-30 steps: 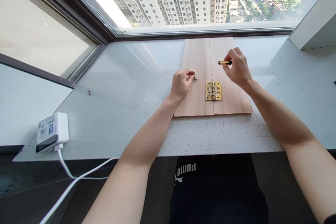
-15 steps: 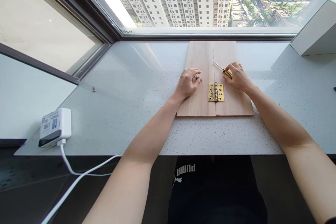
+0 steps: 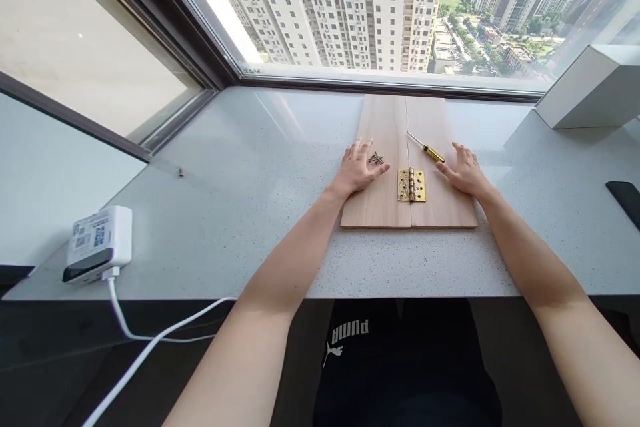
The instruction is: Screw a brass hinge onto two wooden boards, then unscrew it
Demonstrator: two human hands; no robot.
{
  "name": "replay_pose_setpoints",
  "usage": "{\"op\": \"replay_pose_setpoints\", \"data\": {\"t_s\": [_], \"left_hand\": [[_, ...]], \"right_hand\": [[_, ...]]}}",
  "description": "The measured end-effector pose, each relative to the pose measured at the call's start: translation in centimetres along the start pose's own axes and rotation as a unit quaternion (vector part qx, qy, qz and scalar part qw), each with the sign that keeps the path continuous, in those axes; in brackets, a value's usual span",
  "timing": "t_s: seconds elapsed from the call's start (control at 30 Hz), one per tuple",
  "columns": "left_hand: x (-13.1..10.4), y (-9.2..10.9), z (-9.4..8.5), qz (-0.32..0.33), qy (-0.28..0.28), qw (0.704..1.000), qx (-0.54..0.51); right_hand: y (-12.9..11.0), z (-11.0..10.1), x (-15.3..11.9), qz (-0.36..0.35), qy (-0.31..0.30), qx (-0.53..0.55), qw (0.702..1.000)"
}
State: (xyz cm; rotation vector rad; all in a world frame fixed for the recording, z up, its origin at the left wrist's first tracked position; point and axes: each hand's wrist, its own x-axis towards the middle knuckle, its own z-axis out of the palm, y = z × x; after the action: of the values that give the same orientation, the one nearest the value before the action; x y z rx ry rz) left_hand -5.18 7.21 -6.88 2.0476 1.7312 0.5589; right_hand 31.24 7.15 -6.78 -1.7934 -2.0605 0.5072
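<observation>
Two pale wooden boards point(image 3: 373, 207) lie side by side, their seam running away from me. A brass hinge point(image 3: 411, 185) spans that seam near the front end. My left hand point(image 3: 357, 167) rests open on the left board, fingers spread beside a small pile of screws point(image 3: 376, 159). On the right board, a screwdriver point(image 3: 434, 153) with a yellow handle lies slanted, its tip pointing at the seam. My right hand point(image 3: 466, 172) is open at the right board's edge, thumb close to the screwdriver's handle; I cannot tell whether they touch.
The boards sit on a speckled white counter point(image 3: 240, 213) below a window. A white device point(image 3: 100, 243) with a cable point(image 3: 135, 363) stands at the left. A white box point(image 3: 583, 90) is at the back right, and a dark flat object point(image 3: 625, 200) lies at the right edge.
My right hand has let go of the screwdriver, which now lies on the board. My left hand has opened away from the screws. The view has shifted slightly.
</observation>
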Motion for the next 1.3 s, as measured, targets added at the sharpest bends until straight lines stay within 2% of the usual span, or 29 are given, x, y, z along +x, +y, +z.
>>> {"op": "replay_pose_setpoints", "data": {"t_s": [0.2,0.4,0.53,0.97,1.07,1.17,1.23,1.3], "left_hand": [[0.3,0.4,0.0,0.008,-0.045,0.999,0.024],[0.9,0.4,0.2,0.026,-0.049,0.998,0.038],[1.0,0.5,0.0,0.012,-0.06,0.997,0.049],[0.6,0.6,-0.4,0.008,-0.066,0.996,0.062],[0.7,0.3,-0.4,0.017,-0.063,0.996,0.06],[0.7,0.0,-0.4,0.021,-0.058,0.997,0.052],[0.7,0.0,-0.3,0.022,-0.053,0.997,0.047],[0.7,0.0,-0.2,0.024,-0.047,0.998,0.046]], "right_hand": [[0.2,-0.2,-1.2,0.06,-0.05,-0.034,0.996],[-0.3,-1.0,-1.1,0.083,-0.065,-0.049,0.993],[-0.2,-1.4,-1.4,0.088,-0.077,-0.054,0.992],[0.2,-0.9,-2.1,0.082,-0.055,-0.05,0.994],[0.3,-1.0,-1.9,0.069,-0.044,-0.043,0.996],[-0.2,-1.4,-2.1,0.034,-0.005,-0.037,0.999],[-1.0,-1.7,-2.6,-0.036,0.014,-0.023,0.999],[-2.2,-1.4,-3.2,-0.131,-0.008,0.005,0.991]]}}
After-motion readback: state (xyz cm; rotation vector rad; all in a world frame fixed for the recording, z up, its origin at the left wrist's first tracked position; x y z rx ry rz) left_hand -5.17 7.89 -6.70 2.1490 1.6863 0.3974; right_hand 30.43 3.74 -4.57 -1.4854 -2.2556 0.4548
